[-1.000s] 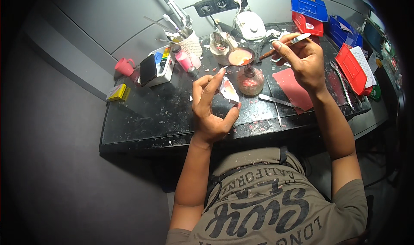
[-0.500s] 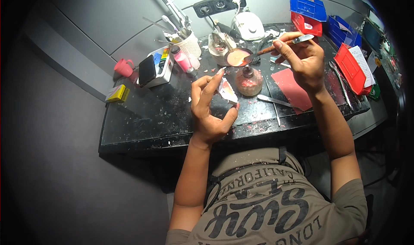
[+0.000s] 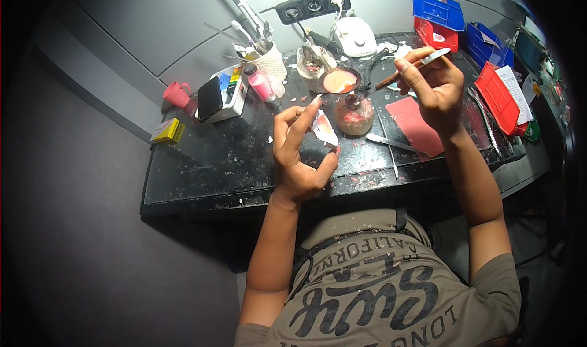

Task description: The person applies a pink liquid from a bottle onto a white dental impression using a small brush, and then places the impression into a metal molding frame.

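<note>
My left hand (image 3: 299, 154) holds a white, jagged plaster dental cast (image 3: 324, 130) with a pinkish-orange layer, between thumb and fingertips above the front of the desk. Raised at the right, my right hand (image 3: 431, 90) grips a wax knife (image 3: 387, 80) by its brown handle. Its spoon-shaped metal end (image 3: 436, 56) sticks out above the fingers. The dark blade points left, close to the metal top of a round glass burner (image 3: 354, 116); whether a flame is lit I cannot tell. Just behind the burner is a small dark pan (image 3: 340, 81) of pink wax.
A pink wax sheet (image 3: 416, 127), a metal spatula (image 3: 391, 143) and a thin probe (image 3: 387, 142) lie right of the burner. Further back are a tool basket (image 3: 269, 62), a pink bottle (image 3: 260, 85), a white motor unit (image 3: 356, 36) and red and blue bins (image 3: 501, 96).
The wax knife's blade has shifted from over the pan, down and slightly right toward the burner's top. My left hand and the cast have barely moved.
</note>
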A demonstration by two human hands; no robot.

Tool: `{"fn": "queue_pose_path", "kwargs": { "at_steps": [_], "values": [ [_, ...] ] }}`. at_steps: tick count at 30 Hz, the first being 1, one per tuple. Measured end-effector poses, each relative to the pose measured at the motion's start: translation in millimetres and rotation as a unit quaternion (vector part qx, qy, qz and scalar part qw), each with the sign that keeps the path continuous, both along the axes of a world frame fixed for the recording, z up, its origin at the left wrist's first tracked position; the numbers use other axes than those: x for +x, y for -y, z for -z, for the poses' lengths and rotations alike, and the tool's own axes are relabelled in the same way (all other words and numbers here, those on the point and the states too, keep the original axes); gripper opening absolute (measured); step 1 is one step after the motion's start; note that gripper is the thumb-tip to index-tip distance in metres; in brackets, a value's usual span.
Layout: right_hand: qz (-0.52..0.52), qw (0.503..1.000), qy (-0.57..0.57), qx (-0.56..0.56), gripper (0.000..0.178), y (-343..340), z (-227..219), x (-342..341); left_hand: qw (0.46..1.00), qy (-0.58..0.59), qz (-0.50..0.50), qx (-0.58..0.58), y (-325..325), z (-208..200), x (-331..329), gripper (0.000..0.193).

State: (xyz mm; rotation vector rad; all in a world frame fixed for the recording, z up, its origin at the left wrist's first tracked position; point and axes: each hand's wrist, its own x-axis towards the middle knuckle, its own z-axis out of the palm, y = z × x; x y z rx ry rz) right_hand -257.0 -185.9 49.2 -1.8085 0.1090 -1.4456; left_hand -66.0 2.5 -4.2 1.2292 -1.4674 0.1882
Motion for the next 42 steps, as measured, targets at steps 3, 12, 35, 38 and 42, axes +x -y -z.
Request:
{"fn": "queue_pose_path", "kwargs": {
  "at_steps": [3, 12, 35, 38, 42],
  "values": [
    [-0.044, 0.999, -0.007, -0.004, 0.01, -8.2, -2.9, -0.4, 1.0, -0.012, 0.001, 0.008, -2.2, 0.0, 0.1, 0.073],
    [-0.137, 0.986, -0.017, -0.097, 0.01, -30.1, -1.1, 6.8, 1.0, -0.008, 0.005, 0.014, -2.1, -1.8, -0.8, 0.072],
    [-0.082, 0.975, -0.005, -0.209, 0.014, -25.4, 1.3, 11.3, 0.999, 0.018, 0.021, 0.025, -2.0, 0.9, 3.4, 0.078],
    [-0.083, 0.976, -0.002, -0.203, 0.014, -25.2, 1.1, 11.3, 1.0, 0.007, 0.014, 0.021, -2.0, -0.9, 0.4, 0.075],
    [-0.088, 0.976, -0.004, -0.201, 0.013, -25.2, 0.5, 10.7, 1.0, -0.002, 0.008, 0.013, -2.1, -1.2, -1.2, 0.072]
  ]
}}
